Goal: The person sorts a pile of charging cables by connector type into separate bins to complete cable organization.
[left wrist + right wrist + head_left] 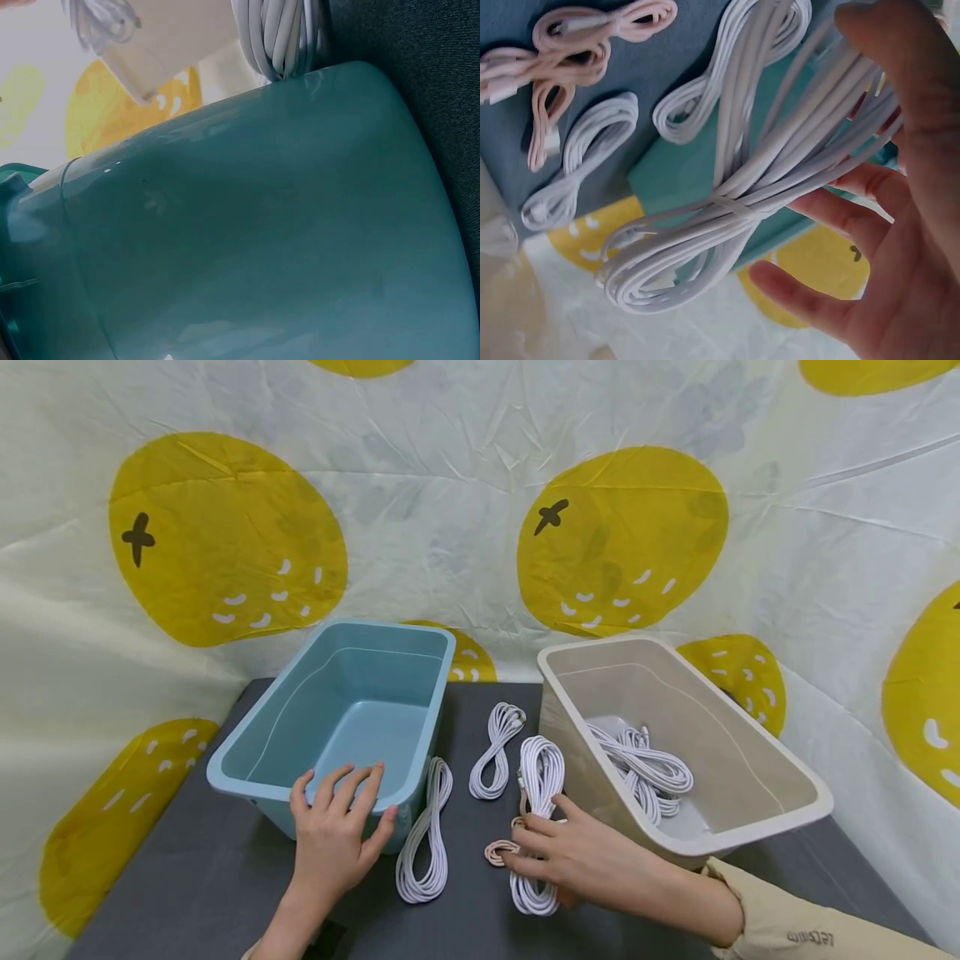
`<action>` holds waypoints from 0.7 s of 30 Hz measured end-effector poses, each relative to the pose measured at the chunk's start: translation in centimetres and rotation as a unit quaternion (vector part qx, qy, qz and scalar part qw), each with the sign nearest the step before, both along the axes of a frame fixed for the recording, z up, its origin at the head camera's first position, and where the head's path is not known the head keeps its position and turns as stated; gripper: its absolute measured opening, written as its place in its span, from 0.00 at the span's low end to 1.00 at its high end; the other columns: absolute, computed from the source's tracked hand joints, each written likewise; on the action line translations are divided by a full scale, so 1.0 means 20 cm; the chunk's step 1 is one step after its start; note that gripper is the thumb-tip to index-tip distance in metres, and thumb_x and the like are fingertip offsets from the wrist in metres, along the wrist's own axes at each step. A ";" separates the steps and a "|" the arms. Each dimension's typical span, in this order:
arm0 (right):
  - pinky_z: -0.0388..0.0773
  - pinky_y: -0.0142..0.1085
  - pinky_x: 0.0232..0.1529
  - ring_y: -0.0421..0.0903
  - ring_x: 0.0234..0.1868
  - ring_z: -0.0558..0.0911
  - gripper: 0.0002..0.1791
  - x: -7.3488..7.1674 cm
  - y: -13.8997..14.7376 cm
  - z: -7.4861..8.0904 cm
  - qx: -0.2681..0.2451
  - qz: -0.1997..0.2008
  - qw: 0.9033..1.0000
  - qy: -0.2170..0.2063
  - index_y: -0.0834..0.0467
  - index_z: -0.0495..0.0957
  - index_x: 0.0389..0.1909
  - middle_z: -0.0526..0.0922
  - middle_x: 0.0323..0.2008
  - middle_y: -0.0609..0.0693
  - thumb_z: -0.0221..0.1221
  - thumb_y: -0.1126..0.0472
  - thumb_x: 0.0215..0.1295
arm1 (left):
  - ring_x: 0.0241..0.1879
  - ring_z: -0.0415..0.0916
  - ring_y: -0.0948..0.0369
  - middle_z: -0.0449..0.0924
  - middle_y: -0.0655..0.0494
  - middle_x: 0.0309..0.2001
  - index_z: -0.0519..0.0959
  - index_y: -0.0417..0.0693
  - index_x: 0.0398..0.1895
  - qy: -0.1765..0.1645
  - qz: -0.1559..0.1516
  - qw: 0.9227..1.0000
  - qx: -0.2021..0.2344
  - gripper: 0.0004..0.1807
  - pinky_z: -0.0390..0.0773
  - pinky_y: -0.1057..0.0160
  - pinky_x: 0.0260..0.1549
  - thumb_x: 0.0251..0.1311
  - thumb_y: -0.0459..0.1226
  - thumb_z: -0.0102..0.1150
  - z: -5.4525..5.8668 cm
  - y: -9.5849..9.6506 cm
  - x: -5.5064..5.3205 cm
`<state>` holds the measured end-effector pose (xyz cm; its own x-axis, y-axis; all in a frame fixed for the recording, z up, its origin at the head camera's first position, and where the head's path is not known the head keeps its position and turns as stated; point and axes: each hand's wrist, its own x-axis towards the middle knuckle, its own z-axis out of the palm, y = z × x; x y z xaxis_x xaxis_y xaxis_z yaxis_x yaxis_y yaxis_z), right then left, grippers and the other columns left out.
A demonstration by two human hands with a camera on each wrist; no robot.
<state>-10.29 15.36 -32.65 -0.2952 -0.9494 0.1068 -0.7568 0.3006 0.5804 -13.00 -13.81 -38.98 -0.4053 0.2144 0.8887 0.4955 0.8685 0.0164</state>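
Treat the white cable bundle (pixel 761 191) pinched in the right grip (pixel 577 856) as likely light, floppy, best held mid-length, with left grip (pixel 333 835) spread at the blue bin (pixel 375 677).

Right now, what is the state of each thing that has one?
Blue bin: upright, open-topped.
Beige bin: upright, open-topped.
Binned cables: white, coiled, piled.
Held cable: white, coiled, bound at middle.
Left cable: white, coiled, beside blue bin.
Far cable: white, coiled, on table.
Pink cables: coiled, on table.
Cloth: hanging, creased.
Left hand: fingers spread, at blue bin's rim.
Right hand: gripping held cable.
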 end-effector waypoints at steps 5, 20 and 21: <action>0.66 0.39 0.41 0.41 0.47 0.71 0.37 0.00 0.03 0.09 0.019 -0.007 1.000 0.002 0.43 0.69 0.50 0.73 0.46 0.43 0.67 0.41 0.31 | 0.40 0.73 0.48 0.80 0.47 0.35 0.80 0.43 0.43 0.003 0.000 1.000 -0.001 0.27 0.56 0.38 0.47 0.62 0.54 0.38 0.00 0.00 0.00; 0.70 0.41 0.43 0.43 0.45 0.70 0.34 -0.07 0.13 0.34 0.027 -0.049 0.998 0.015 0.45 0.71 0.48 0.72 0.43 0.47 0.69 0.48 0.32 | 0.40 0.73 0.48 0.80 0.48 0.34 0.79 0.44 0.44 0.012 0.003 1.000 -0.005 0.27 0.56 0.39 0.46 0.62 0.53 0.38 0.01 0.00 0.00; 0.70 0.41 0.42 0.43 0.44 0.70 0.34 -0.08 0.14 0.34 0.024 -0.050 0.998 0.020 0.45 0.71 0.47 0.73 0.42 0.47 0.68 0.48 0.31 | 0.40 0.73 0.48 0.80 0.48 0.34 0.79 0.44 0.44 0.012 0.003 1.000 -0.005 0.27 0.57 0.39 0.46 0.62 0.53 0.38 0.01 0.00 0.00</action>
<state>-11.94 18.20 -25.76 -0.3851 -0.9198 0.0756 -0.7005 0.3447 0.6249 -13.01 -13.83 -38.87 -0.3852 0.2211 0.8959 0.4908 0.8713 -0.0040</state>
